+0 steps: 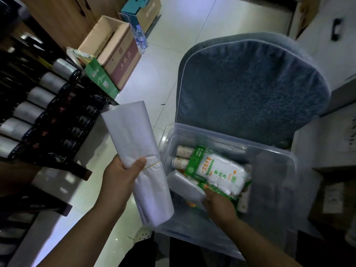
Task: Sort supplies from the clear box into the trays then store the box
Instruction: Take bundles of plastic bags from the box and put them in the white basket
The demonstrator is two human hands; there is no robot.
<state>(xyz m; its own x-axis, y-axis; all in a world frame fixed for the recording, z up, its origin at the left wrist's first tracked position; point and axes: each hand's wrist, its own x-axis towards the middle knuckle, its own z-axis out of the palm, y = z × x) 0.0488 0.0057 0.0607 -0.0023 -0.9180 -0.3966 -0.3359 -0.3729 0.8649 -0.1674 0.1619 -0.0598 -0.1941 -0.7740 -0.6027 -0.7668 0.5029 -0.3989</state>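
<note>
The clear box (273,191) rests on the front of a blue cushioned chair (250,83). My left hand (121,174) grips a long white bundle of plastic bags (134,143) bound by a rubber band, held upright to the left of the box. My right hand (219,207) is inside the box, holding the lower edge of a green and white pack of disposable gloves (217,170). Under and behind the pack lie small bottles (185,151) and a clear wrapped packet (183,182). Black trays (63,135) with white rolls (40,97) sit on the left.
Open cardboard boxes (113,53) and a green carton (100,78) stand on the tiled floor at the upper left, with a water bottle (140,37) beside them. White furniture (331,143) borders the chair on the right. Dark shelf edges (57,207) jut out at lower left.
</note>
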